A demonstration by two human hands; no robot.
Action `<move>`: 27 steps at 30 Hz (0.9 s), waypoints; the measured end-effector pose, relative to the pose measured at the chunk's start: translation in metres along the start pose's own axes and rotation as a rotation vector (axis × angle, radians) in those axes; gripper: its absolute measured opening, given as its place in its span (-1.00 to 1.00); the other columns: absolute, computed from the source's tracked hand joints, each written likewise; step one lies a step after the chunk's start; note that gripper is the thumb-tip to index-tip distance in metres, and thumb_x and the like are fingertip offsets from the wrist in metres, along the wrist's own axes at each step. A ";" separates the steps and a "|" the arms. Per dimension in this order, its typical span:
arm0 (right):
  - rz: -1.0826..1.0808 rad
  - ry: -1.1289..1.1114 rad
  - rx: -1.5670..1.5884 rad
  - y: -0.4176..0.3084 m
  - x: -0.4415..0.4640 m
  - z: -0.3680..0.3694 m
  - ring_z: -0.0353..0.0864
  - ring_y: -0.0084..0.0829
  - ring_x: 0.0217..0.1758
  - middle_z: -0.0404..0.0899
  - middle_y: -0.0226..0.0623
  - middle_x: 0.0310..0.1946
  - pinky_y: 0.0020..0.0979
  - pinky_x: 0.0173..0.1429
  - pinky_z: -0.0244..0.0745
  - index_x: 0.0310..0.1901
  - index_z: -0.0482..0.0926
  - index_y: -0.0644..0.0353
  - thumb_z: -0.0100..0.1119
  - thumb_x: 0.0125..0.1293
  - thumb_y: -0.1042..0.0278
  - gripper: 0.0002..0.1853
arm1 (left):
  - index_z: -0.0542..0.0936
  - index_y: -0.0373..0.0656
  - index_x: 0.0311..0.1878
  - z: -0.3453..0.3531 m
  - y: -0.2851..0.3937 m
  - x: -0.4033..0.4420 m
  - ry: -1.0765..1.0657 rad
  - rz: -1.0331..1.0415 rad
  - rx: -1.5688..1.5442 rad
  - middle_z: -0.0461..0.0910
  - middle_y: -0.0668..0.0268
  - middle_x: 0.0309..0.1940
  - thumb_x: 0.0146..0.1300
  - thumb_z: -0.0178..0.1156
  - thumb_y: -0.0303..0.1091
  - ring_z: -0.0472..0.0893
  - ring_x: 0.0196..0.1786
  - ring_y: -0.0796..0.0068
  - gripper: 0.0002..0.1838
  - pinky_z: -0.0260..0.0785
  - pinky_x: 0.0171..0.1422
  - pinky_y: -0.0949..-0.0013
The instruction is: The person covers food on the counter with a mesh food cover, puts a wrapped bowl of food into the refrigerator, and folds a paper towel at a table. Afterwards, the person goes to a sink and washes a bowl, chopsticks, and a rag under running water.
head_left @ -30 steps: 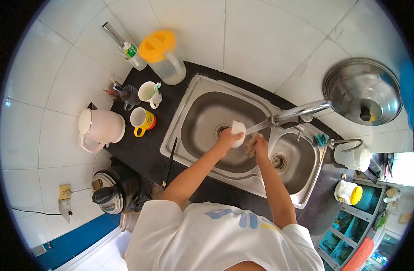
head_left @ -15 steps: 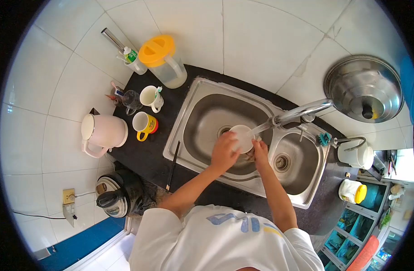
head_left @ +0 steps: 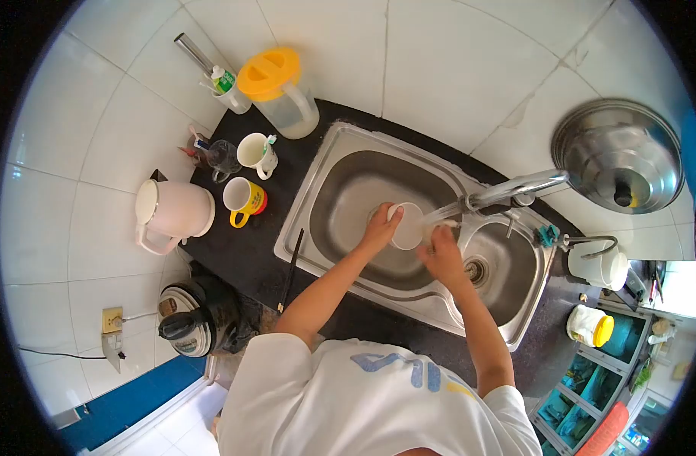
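My left hand (head_left: 380, 230) is closed on the side of a small white bowl (head_left: 407, 237), its mouth facing up, over the large sink basin (head_left: 348, 182). Water runs from the faucet (head_left: 515, 187) towards the bowl's right side. My right hand (head_left: 441, 254) is just right of the bowl, below the stream. Its fingers are curled and partly blurred; what they hold, if anything, I cannot make out.
Left of the sink stand a yellow-lidded pitcher (head_left: 287, 106), a white mug (head_left: 255, 155), a yellow mug (head_left: 244, 197) and a kettle (head_left: 177, 211). Chopsticks (head_left: 290, 270) lie by the sink's left edge. The small basin (head_left: 507, 266) and a yellow-lidded jar (head_left: 590, 325) are to the right.
My right hand has shifted slightly right and come off the bowl's rim. The left hand has moved from over the bowl's mouth to grip its left side.
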State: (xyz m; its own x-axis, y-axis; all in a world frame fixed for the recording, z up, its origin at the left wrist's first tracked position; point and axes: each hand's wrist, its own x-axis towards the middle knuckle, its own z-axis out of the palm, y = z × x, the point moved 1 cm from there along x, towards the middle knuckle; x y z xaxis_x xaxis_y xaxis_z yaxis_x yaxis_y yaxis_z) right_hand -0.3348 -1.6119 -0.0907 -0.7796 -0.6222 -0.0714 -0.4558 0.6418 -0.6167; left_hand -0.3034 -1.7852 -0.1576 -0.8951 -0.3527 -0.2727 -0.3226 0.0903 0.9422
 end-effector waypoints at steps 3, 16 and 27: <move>-0.107 -0.072 0.036 -0.016 0.008 0.007 0.42 0.04 -0.17 0.38 0.05 -0.26 -0.16 -0.10 0.35 -0.17 0.30 0.32 0.25 -0.09 0.30 -0.53 | 0.33 -0.20 0.07 0.010 0.005 0.006 -0.023 0.072 0.037 0.48 0.04 -0.08 0.28 -0.08 0.06 0.48 0.01 0.15 -0.48 0.28 0.05 0.26; -0.593 -0.308 -0.359 0.009 0.024 0.028 0.43 -0.14 0.00 0.41 -0.12 -0.10 -0.21 0.03 0.33 -0.05 0.33 0.25 0.32 -0.16 0.30 -0.42 | 0.46 -0.14 0.02 0.010 0.020 0.033 -0.601 0.221 0.143 0.53 0.20 -0.13 0.28 -0.02 -0.05 0.49 -0.08 0.44 -0.60 0.31 0.02 0.38; -0.056 -0.362 -0.227 0.012 0.027 0.063 0.45 -0.32 0.01 0.51 -0.29 -0.16 -0.25 0.08 0.25 -0.14 0.44 0.10 0.04 0.05 0.37 -0.73 | 0.40 -0.07 0.11 0.032 -0.035 0.026 -0.297 -0.219 -0.071 0.51 0.16 -0.08 0.18 -0.01 -0.27 0.53 -0.11 0.35 -0.60 0.38 -0.03 0.33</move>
State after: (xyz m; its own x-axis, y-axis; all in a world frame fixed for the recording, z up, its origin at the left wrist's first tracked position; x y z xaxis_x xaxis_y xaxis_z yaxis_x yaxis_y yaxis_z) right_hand -0.3344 -1.6489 -0.1491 -0.5683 -0.7503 -0.3379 -0.6076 0.6595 -0.4426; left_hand -0.3257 -1.7674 -0.2037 -0.8611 -0.0697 -0.5036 -0.5031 -0.0261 0.8638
